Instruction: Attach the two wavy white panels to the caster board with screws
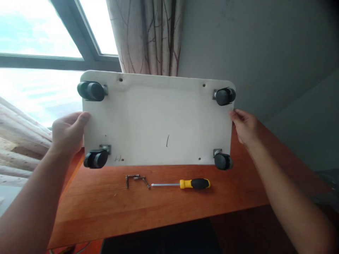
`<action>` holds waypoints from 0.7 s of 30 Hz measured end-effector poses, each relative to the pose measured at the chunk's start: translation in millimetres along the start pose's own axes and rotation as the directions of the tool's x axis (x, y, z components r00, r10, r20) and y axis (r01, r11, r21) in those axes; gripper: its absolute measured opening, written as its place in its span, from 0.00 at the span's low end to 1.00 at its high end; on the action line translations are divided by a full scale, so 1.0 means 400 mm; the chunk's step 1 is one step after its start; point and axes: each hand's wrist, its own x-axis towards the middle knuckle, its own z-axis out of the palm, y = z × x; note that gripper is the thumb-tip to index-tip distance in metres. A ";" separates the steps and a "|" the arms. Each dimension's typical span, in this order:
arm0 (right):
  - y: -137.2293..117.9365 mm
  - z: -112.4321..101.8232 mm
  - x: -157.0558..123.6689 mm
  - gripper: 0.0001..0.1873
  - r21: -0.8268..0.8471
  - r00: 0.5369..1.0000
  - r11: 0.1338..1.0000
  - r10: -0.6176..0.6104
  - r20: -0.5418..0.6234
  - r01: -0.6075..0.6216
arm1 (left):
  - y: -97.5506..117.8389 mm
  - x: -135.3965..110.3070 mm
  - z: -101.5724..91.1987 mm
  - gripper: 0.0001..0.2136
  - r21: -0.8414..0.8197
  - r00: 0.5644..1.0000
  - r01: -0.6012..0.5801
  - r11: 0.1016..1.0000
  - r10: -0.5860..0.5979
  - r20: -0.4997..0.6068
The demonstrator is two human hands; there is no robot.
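Board: white panel (159,120) stands on edge upon the tabletop (159,204), castors (91,91) facing the camera.
Left hand (69,132): grip clasps the panel's left edge.
Right hand (245,125): fingertips pinch the right edge, steadying it.
Tools: screwdriver (185,183) and screws (136,180) lie just in front.

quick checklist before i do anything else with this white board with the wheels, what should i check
1. Left hand grips the left edge of the white board: ok.
2. Right hand has a firm hold: cannot tell, only its fingertips seem to touch the right edge.
3. All four casters in place, upper left, upper right, lower left, lower right: ok.
4. Casters screwed tight: cannot tell.
5. Screwdriver within reach on the wooden table: ok.
6. Loose screws lie together beside the screwdriver tip, back from the table's near edge: ok.
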 end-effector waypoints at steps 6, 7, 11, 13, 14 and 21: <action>0.033 0.007 0.033 0.22 -0.125 0.994 0.988 0.085 -0.068 -0.093 | 0.032 -0.024 0.029 0.25 -0.039 0.964 0.245 0.969 -0.239 0.113; 0.044 0.008 0.027 0.21 -0.132 0.992 0.984 0.109 -0.066 -0.117 | 0.020 -0.031 0.034 0.25 -0.027 0.953 0.273 0.962 -0.266 0.148; 0.103 0.017 -0.021 0.23 -0.139 0.962 0.953 0.272 -0.009 -0.270 | -0.051 -0.051 0.051 0.25 0.058 0.914 0.326 0.944 -0.330 0.237; 0.130 0.023 -0.046 0.24 -0.141 0.945 0.938 0.324 0.034 -0.316 | -0.078 -0.056 0.056 0.25 0.106 0.893 0.347 0.932 -0.363 0.266; 0.141 0.026 -0.056 0.24 -0.142 0.939 0.933 0.340 0.052 -0.330 | -0.089 -0.057 0.058 0.25 0.128 0.883 0.355 0.926 -0.377 0.280; 0.186 0.045 -0.083 0.25 -0.155 0.902 0.904 0.417 0.114 -0.398 | -0.134 -0.064 0.061 0.22 0.235 0.864 0.350 0.907 -0.409 0.293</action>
